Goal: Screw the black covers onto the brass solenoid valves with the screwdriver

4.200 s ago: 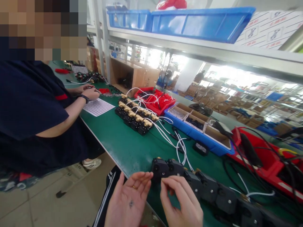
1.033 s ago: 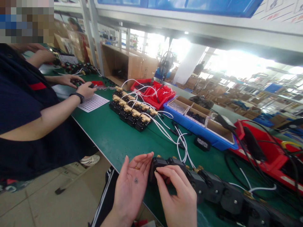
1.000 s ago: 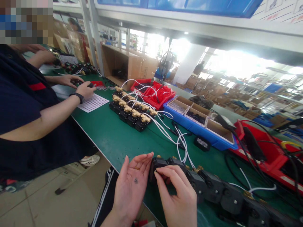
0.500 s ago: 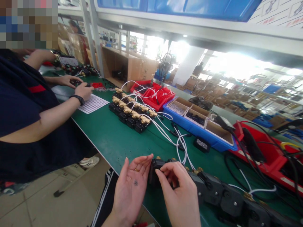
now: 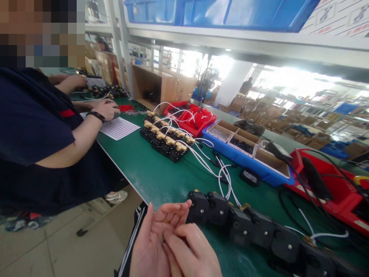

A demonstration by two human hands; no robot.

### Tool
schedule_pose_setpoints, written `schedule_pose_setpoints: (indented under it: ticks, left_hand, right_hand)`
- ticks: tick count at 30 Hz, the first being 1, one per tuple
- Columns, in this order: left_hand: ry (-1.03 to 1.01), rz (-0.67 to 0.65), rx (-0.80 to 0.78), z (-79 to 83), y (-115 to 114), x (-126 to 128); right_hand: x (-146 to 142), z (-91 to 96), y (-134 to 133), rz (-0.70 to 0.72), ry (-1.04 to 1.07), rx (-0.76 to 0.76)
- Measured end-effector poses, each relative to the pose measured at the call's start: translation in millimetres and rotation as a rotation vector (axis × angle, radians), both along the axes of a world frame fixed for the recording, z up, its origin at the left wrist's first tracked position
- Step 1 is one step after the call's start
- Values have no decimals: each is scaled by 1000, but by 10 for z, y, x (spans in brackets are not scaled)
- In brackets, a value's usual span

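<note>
My left hand (image 5: 154, 242) lies palm up at the near edge of the green bench (image 5: 155, 173), fingers stretched out. A tiny gold-coloured part (image 5: 165, 221) rests on its fingers. My right hand (image 5: 194, 254) reaches across with its fingertips pinched down into the left palm; what they pinch is hidden. Just beyond both hands a row of black valve units (image 5: 239, 227) runs along the bench toward the right, the nearest unit (image 5: 198, 206) almost touching my left fingertips.
A co-worker in a dark blue shirt sits at the left, one hand (image 5: 105, 109) with a wristwatch by a white dotted sheet (image 5: 118, 128). Black units with brass tops (image 5: 167, 140) trail white wires (image 5: 215, 169). Red bins (image 5: 190, 117), a blue compartment tray (image 5: 230, 154) and another red bin (image 5: 331, 192) stand behind.
My right hand has left the nearest black unit and come back to pinch into my left palm. The view has shifted a little to the left.
</note>
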State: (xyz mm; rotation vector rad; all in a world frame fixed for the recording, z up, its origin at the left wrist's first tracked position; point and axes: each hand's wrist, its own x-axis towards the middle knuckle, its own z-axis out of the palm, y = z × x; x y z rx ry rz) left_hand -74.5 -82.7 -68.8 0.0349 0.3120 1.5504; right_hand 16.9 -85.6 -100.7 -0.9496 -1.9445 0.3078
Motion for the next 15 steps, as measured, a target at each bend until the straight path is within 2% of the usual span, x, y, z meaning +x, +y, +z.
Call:
schedule_pose_setpoints:
  ticks: [3,6,9,12,15]
  left_hand:
    - [12,-9,-31,-30,-12,45]
    - [-14,-27,-82,-45,2,84]
    - [-55,-48,-152,-22,12,116]
    - [-76,-29,-237,37,37,137]
    - [-59,72,-309,111,88,117]
  right_hand:
    - [-96,-152,22,-71,27,30]
    - [-122,-172,45,-78,150,40]
    - [-65,-68,35,-31,221,59]
    - [69,90,26,55,231,13]
    - [292,243,81,-17,259,-29]
